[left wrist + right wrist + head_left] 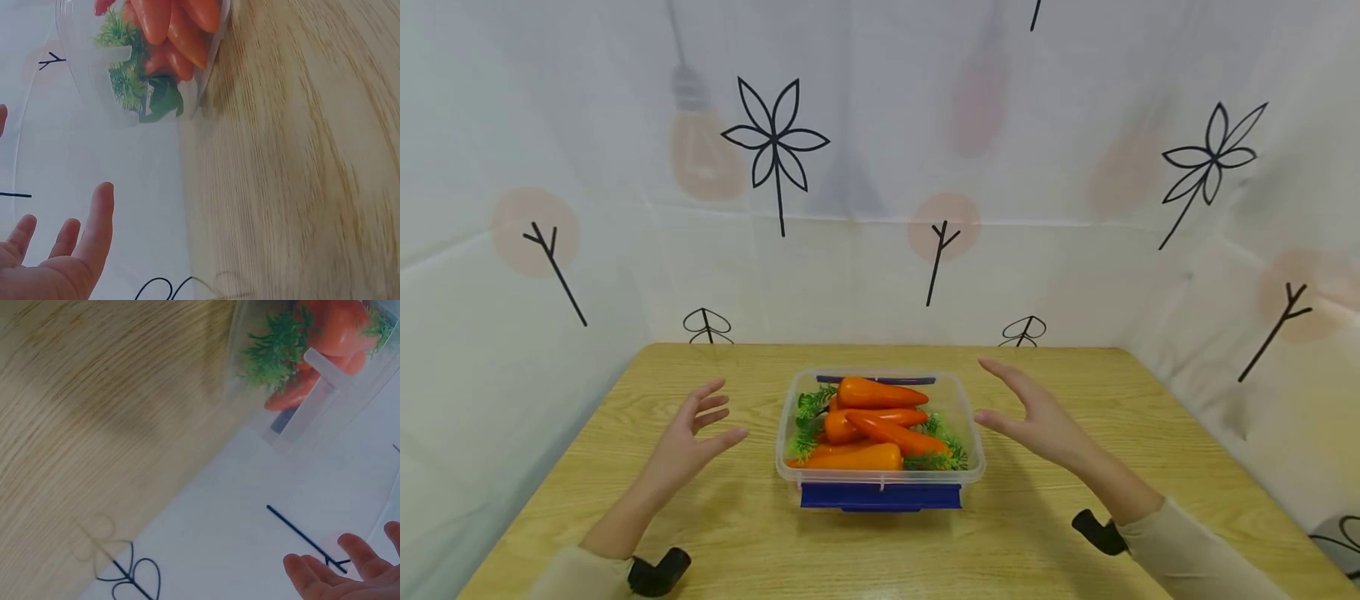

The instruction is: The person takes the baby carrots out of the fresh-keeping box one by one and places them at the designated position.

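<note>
A clear plastic food container point(881, 477) with blue latches point(881, 496) stands in the middle of the table, its top uncovered. Several orange toy-like carrots point(880, 393) with green leafy tops point(808, 408) fill it. My left hand point(685, 442) hovers to the left of the container, fingers spread and relaxed, holding nothing. On the other side, my right hand point(1037, 417) has its thumb tip right at the container's right rim, fingers extended and grasping nothing. Both wrist views show the container's see-through walls, with carrots point(187, 37) and leaves point(275, 353) behind them.
The wooden table point(880, 558) ends at a white cloth backdrop point(880, 275) printed with flowers and twigs, which also hangs along both sides. A black band piece point(658, 572) sits on the left wrist, and a similar one point(1099, 533) on the right.
</note>
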